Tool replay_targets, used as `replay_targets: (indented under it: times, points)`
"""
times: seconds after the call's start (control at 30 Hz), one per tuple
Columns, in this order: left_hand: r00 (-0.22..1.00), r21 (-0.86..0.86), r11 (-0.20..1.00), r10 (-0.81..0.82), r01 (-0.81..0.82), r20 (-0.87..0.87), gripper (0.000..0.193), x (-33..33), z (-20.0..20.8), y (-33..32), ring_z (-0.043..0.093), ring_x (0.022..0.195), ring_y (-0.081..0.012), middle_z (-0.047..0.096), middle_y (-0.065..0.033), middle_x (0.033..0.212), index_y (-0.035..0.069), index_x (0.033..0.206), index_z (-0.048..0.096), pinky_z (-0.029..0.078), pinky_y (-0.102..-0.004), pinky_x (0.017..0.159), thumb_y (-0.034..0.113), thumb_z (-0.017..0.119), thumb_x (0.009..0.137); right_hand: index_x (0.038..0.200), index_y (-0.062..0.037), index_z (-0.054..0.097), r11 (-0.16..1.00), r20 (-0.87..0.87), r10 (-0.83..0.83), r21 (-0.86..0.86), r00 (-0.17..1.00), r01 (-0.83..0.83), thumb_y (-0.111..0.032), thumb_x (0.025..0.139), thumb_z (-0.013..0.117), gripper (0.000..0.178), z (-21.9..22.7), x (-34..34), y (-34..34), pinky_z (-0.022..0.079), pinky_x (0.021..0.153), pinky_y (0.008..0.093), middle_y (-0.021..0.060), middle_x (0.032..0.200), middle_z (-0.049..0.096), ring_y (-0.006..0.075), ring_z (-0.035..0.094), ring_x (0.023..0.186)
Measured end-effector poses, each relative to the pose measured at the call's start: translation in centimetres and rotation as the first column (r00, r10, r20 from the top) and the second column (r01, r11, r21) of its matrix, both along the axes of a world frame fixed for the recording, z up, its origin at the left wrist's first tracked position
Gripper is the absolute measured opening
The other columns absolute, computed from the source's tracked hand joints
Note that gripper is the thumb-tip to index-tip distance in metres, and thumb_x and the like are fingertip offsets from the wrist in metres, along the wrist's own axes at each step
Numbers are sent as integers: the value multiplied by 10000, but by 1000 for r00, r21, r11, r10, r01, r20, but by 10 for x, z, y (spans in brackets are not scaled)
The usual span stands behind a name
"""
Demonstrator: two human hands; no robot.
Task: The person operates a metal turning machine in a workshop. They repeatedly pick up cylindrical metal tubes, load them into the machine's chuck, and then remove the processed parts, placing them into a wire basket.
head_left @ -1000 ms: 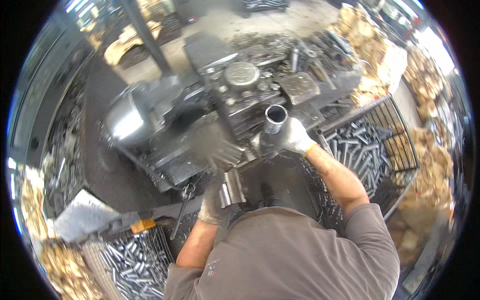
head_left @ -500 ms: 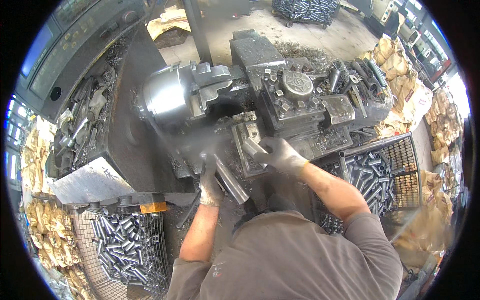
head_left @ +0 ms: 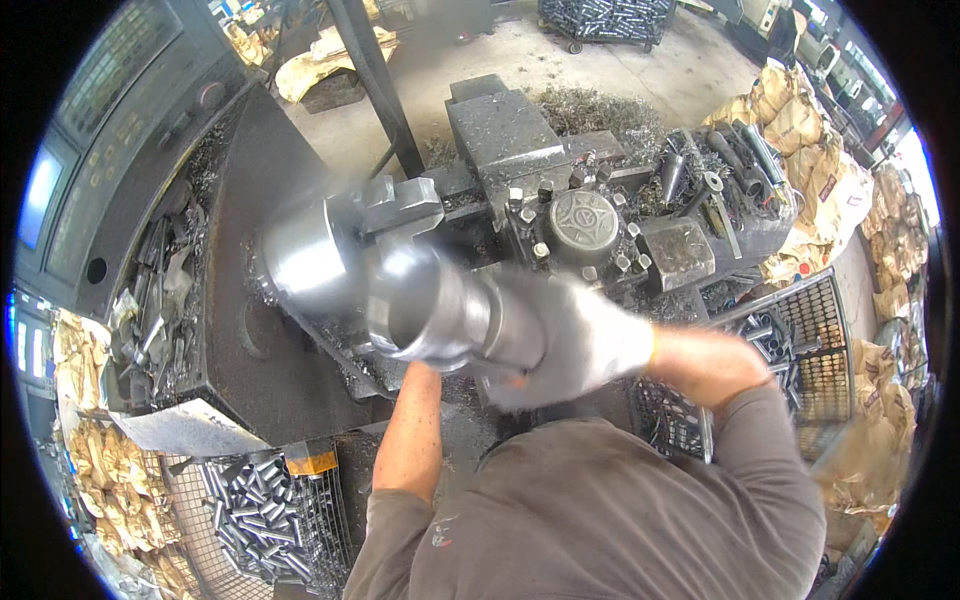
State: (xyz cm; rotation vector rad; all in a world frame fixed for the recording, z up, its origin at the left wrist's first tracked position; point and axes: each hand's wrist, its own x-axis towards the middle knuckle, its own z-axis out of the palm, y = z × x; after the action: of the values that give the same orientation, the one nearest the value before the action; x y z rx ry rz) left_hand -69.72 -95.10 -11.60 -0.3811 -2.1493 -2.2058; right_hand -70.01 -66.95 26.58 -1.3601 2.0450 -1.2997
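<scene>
A shiny metal tube [head_left: 415, 305], blurred by motion, is raised close in front of the lathe with its open end toward the lower left. My right hand [head_left: 575, 345], in a whitish-grey work glove, is wrapped round its right part. My left forearm [head_left: 408, 440] reaches up from below, and the tube hides that hand, so its fingers cannot be seen. Behind the tube stands the lathe chuck [head_left: 305, 255] with stepped jaws [head_left: 405, 205]. To its right is the bolted tool post [head_left: 585, 225] with a round cap.
Wire baskets of metal tubes stand at lower left [head_left: 260, 515] and right [head_left: 840, 345]. Tools and tubes [head_left: 715, 190] lie on the machine's right end. A dark machine housing [head_left: 260, 340] rises on the left. Brown paper sacks [head_left: 815, 190] are stacked at the right.
My right hand has risen from beside the tool slide toward the camera, with a tube in it. My left hand, which held a long tube, is now hidden. The view has shifted slightly.
</scene>
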Motion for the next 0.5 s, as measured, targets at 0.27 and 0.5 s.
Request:
replay_targets:
  times: [0.27,0.5]
  points:
    - [775,-256,775,620,-578,124,506,11,160,95,691,1121,-154,731,-123,1264,57,1460,582,550,-309,992,68,732,977,935,-140,823,700,-840,390,536,377,472,-202,726,841,219,2,-209,-55,615,678,426,114,866,796,306,775,761]
    - [453,113,479,690,-870,564,261,189,116,53,669,921,-146,724,-59,1039,12,1196,720,551,-307,817,154,750,979,1221,-48,718,624,-370,336,776,866,90,-319,670,866,631,-78,-243,-101,623,806,457,229,1039,783,374,779,962]
